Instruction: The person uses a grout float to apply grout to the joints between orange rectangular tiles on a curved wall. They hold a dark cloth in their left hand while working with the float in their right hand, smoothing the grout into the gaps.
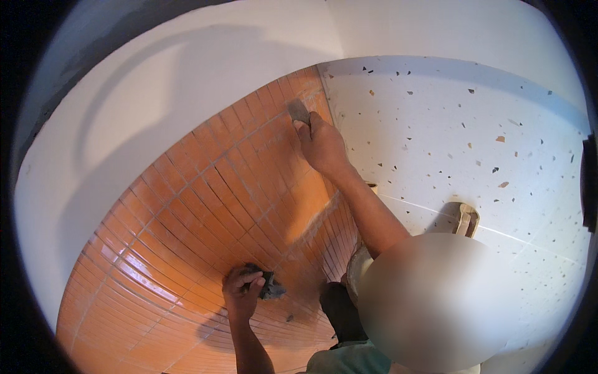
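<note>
I'm seeing small orange ceramic tiles point(205, 206) here, glazed and glossy, catching a bright sheen low on the left, with pale chalky grout haze dulling the patch near the middle. My left hand point(242, 293) grips a dark grey rag point(269, 287), crumpled, soft cloth. My right hand point(321, 143) presses a grey sponge-like pad point(298, 110), matt. Beside it, white terrazzo flooring point(461, 118), smooth, speckled with chips. Above, a plain matt white wall point(187, 68)
</note>
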`<act>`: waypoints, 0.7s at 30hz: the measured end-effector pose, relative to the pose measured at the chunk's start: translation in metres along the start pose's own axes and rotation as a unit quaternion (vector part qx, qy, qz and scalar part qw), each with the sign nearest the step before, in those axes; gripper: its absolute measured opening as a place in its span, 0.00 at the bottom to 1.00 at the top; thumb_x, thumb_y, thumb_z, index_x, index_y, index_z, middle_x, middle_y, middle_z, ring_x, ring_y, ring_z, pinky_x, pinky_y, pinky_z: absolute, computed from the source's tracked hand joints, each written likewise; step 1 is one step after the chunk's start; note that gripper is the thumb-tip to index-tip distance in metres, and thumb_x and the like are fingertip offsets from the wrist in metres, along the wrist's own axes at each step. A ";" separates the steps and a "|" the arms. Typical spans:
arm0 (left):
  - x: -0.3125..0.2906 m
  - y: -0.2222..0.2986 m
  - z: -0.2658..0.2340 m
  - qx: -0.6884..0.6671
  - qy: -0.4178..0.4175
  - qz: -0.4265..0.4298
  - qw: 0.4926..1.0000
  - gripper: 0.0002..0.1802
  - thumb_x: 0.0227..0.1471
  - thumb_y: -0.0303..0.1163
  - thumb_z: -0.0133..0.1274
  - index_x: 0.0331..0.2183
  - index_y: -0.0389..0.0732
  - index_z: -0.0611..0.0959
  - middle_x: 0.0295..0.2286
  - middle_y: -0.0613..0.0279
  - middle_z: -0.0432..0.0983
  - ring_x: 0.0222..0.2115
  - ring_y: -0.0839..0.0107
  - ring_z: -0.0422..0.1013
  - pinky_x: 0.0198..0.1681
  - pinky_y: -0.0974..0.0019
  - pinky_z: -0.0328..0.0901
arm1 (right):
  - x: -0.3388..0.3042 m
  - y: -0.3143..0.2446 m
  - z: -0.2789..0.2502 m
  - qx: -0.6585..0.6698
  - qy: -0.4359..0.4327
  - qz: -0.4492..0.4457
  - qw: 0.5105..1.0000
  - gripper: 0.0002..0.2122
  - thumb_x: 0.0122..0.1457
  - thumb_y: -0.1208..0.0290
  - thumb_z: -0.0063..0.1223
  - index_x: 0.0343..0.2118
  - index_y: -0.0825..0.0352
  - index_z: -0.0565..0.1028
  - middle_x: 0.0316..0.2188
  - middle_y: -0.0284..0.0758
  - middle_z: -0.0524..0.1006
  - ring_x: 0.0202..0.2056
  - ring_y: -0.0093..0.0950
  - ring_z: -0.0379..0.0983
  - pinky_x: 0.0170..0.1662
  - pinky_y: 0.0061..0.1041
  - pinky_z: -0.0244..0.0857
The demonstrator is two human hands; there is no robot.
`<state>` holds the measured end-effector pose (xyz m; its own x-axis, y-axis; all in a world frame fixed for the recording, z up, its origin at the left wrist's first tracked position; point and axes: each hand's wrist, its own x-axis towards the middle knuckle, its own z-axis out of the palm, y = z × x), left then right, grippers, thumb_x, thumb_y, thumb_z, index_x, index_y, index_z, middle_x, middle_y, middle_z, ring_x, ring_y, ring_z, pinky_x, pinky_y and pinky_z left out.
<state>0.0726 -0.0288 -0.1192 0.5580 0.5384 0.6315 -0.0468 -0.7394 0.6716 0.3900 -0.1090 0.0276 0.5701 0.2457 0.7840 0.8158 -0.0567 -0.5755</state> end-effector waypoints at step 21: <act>0.003 0.005 0.002 -0.012 -0.018 0.005 1.000 0.11 0.38 0.19 0.65 0.30 0.39 0.86 0.31 0.56 0.77 0.31 0.67 0.72 0.33 0.69 0.65 | 0.008 -0.027 0.011 -0.043 0.036 0.029 0.998 0.10 0.61 0.66 0.44 0.38 0.69 0.67 0.24 0.53 0.76 0.28 0.50 0.75 0.31 0.47 0.68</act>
<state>0.0757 -0.0321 -0.1151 0.5872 0.5154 0.6242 -0.0721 -0.7347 0.6745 0.3714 -0.0945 0.0470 0.6193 0.1697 0.7666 0.7850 -0.1529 -0.6003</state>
